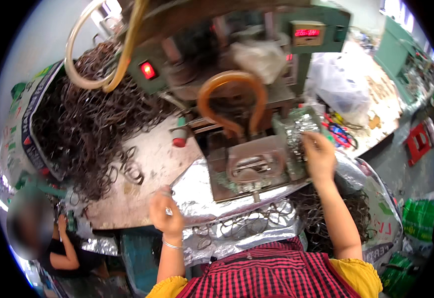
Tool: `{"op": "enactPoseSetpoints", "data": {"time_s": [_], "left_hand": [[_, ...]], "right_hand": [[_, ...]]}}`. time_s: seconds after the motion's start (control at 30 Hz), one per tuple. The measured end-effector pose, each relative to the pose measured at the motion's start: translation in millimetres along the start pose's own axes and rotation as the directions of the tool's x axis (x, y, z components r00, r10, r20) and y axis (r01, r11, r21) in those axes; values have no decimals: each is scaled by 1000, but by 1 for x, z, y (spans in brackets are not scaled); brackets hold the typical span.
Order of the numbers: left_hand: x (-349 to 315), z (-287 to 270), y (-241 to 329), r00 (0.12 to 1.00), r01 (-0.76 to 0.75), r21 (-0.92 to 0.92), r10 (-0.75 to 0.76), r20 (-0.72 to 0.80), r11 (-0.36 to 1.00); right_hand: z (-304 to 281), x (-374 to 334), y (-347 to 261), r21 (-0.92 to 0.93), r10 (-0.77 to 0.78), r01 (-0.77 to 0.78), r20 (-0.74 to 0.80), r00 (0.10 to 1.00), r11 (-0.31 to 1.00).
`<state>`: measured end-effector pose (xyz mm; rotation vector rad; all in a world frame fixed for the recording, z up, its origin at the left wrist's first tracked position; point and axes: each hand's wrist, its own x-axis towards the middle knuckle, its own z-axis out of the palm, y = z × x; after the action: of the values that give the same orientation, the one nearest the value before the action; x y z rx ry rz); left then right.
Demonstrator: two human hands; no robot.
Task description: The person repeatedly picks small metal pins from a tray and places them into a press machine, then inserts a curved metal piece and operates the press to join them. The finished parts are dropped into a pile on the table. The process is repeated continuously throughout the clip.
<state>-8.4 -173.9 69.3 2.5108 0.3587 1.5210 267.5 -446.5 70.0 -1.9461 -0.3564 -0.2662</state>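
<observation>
My left hand (166, 212) is closed, fingers curled together, over the left edge of a silver foil sheet (192, 196); anything in it is too small to make out. On the other side my right hand (319, 158) reaches a tray of small shiny metal pieces (300, 131), its fingers pinched at the tray's edge. What they grip is hidden. Between both hands sits the machine's metal fixture (256, 164), with a shiny oval recess and small bits scattered along its front. A looped orange hose (233, 77) rises behind it.
A green press (321, 27) with lit red displays stands ahead. Dark rubber-like loops (102, 94) heap at the left, beside a red-and-green knob-like piece (179, 135). More loops lie in a sack (371, 198) near my right arm. A clear plastic bag (343, 84) is farther right. Another person (65, 248) sits lower left.
</observation>
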Motion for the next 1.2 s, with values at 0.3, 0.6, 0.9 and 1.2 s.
{"op": "enactPoseSetpoints", "data": {"time_s": [0.3, 0.6, 0.9, 1.2], "left_hand": [[40, -71, -174, 810, 587, 169, -571, -134, 792], [61, -49, -254, 798, -29, 483, -271, 539, 875], [74, 22, -143, 698, -53, 181, -93, 710, 982], [61, 9, -98, 896, 169, -15, -147, 420, 986]], "right_hand": [[29, 17, 4, 686, 199, -199, 80, 977, 700], [-13, -3, 8, 333, 103, -108, 32, 994, 937], [-39, -31, -59, 265, -58, 21, 130, 990, 964], [38, -16, -106, 667, -99, -141, 309, 946, 732]]}}
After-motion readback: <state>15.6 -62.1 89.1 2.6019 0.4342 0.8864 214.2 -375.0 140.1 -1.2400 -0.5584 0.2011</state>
